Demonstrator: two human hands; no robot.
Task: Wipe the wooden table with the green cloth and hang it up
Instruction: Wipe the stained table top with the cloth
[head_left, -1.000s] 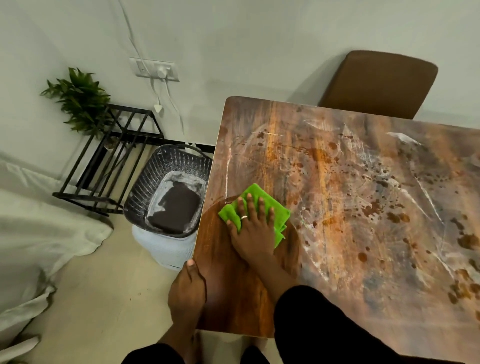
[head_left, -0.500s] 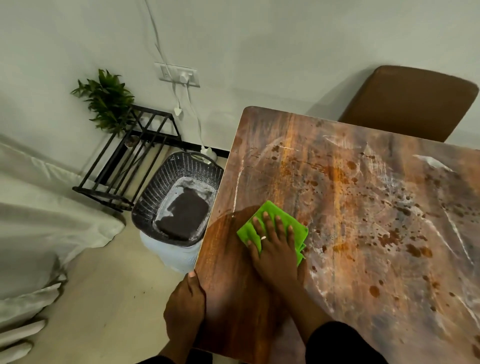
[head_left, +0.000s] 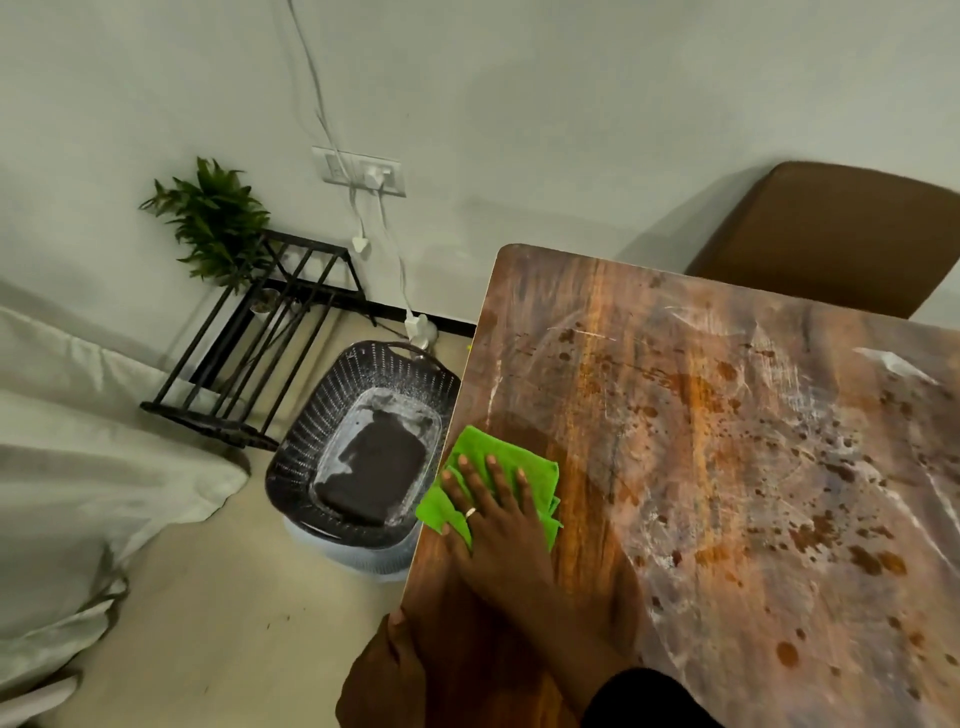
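Observation:
The wooden table (head_left: 727, 467) fills the right of the view, smeared with white streaks and brown spots; the near-left patch looks darker and wiped. A folded green cloth (head_left: 483, 452) lies at the table's left edge, one corner hanging past it. My right hand (head_left: 498, 525) presses flat on the cloth, fingers spread, a ring on one finger. My left hand (head_left: 384, 675) grips the table's left edge near the bottom of the view.
A dark woven basket (head_left: 322, 441) sits on a pale bin just left of the table. Behind it stand a black metal rack (head_left: 260, 332) and a small plant (head_left: 213, 223). A brown chair (head_left: 841, 234) is beyond the table. White fabric (head_left: 78, 441) lies left.
My right hand has slid the green cloth leftward to the table's left edge, so it now overhangs. The view has tilted up and left. My left hand stays on the edge.

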